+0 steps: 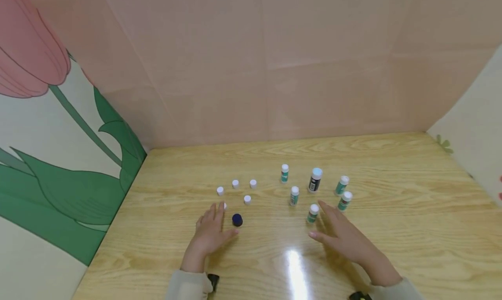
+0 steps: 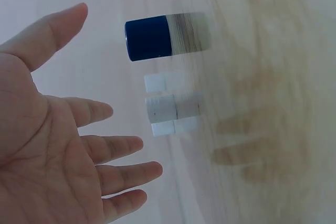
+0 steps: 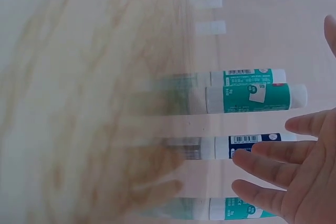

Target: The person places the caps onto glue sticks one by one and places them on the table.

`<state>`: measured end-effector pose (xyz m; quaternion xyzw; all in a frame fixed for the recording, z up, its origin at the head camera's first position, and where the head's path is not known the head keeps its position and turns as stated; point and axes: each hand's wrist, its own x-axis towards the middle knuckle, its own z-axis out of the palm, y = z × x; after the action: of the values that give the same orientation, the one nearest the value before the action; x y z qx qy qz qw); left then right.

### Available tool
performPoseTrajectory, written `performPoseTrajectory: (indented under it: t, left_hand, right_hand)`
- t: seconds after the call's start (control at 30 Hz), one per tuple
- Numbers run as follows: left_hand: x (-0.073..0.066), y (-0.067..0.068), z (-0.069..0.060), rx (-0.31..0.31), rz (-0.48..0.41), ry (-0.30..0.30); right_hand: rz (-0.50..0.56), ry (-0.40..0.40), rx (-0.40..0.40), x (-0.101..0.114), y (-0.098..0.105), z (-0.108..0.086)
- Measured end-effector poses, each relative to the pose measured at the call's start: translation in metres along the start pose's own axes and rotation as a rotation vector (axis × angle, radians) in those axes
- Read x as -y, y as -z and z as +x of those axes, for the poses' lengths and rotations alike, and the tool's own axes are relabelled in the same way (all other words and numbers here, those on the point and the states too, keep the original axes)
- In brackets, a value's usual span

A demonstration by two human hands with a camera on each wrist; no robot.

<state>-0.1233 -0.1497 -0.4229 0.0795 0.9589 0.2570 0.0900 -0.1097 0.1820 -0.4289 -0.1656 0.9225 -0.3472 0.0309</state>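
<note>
My left hand (image 1: 209, 234) is held over the table with its fingers spread, holding nothing. Beside its thumb stands a dark blue cap (image 1: 237, 220); one white cap is partly hidden behind its fingertips. The left wrist view shows the open palm facing the blue cap (image 2: 149, 38) and white caps (image 2: 160, 108). My right hand (image 1: 345, 237) reaches in with fingers extended, close to a teal-labelled glue stick (image 1: 312, 214) standing upright. Its fingers overlap a navy glue stick (image 3: 244, 142) in the right wrist view; whether they touch any stick I cannot tell.
Several white caps (image 1: 247, 199) stand loosely grouped on the left. On the right, more teal glue sticks (image 1: 294, 196) stand upright around a larger navy glue stick (image 1: 315, 181). The wooden table (image 1: 188, 165) ends at a pink backdrop (image 1: 266, 95), with a flower-patterned panel (image 1: 74, 195) at left.
</note>
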Motion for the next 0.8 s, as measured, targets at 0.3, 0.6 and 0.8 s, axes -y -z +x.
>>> performPoseTrajectory:
  t: [0.3, 0.6, 0.8]
  left_hand:
    - [0.001, 0.0, 0.004, 0.005, -0.016, 0.023]
    - [0.001, 0.0, 0.012, 0.013, -0.009, 0.04]
    - [0.001, 0.002, 0.014, -0.009, -0.01, 0.014]
  right_hand:
    - [0.014, 0.004, -0.003, 0.001, 0.0, -0.001]
    - [0.043, 0.017, -0.004, -0.002, 0.0, -0.001]
    - [0.047, 0.014, 0.014, -0.002, 0.002, 0.0]
